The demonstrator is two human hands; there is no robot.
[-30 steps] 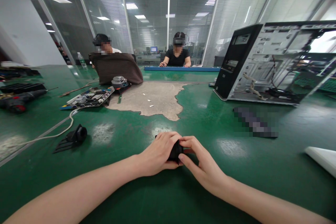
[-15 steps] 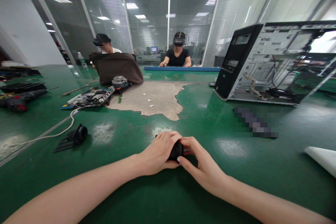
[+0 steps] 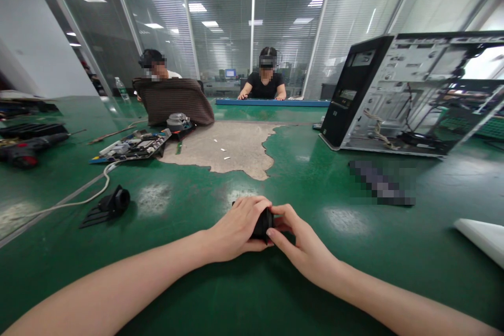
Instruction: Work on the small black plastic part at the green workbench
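Between my hands, low in the middle of the head view, is a small black object (image 3: 262,224) on or just over the green table. My left hand (image 3: 238,226) is wrapped over its top and left side, hiding most of it. The fingers and thumb of my right hand (image 3: 301,236) pinch its right edge. What exactly the object is cannot be made out. Off to the left lies another black part (image 3: 108,206) with a round opening and a slotted base.
Ahead are a circuit board (image 3: 136,146), a brown cloth-covered object (image 3: 173,101) and a bare patch (image 3: 232,147) in the green surface (image 3: 177,294). An open computer case (image 3: 354,94) stands at right, near a blurred dark item (image 3: 380,184). Two people sit opposite.
My right thumb and fingers have shifted slightly on the black object's right edge. The whole view has moved a little; my left hand keeps its hold.
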